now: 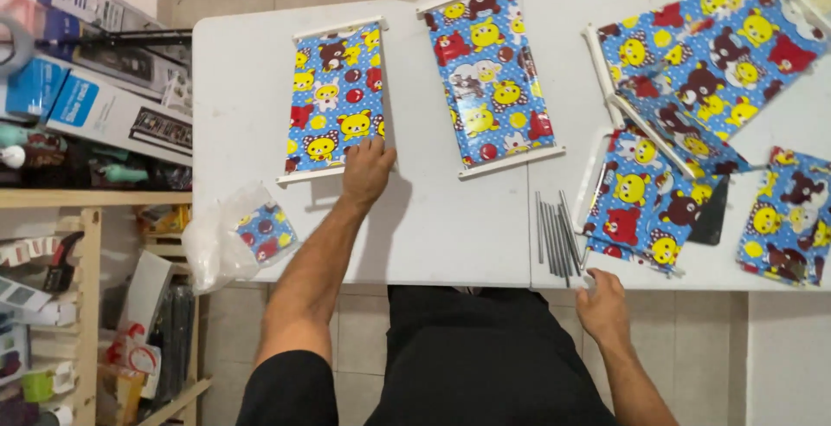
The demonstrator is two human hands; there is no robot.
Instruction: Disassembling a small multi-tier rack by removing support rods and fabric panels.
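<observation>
White folding table (433,218) fills the middle of the head view, over a tiled floor, with cluttered wooden shelves (78,305) and boxes at the left edge of the frame. Left hand (367,169) rests flat on the lower edge of a blue cartoon-print fabric panel (336,97) with white rods at its ends, in the upper left of the tabletop; its fingers lie close together, pressing down. A second matching panel (491,71) lies just beside it, upper centre. Right hand (602,305) sits at the table's near edge, lower right, fingers loosely curled beside a bundle of grey metal rods (556,234); whether it pinches one I cannot tell. More printed panels (692,88) are heaped at the right. Judging by this, panels are being laid out and squared; next comes a steady pick of one rod.
</observation>
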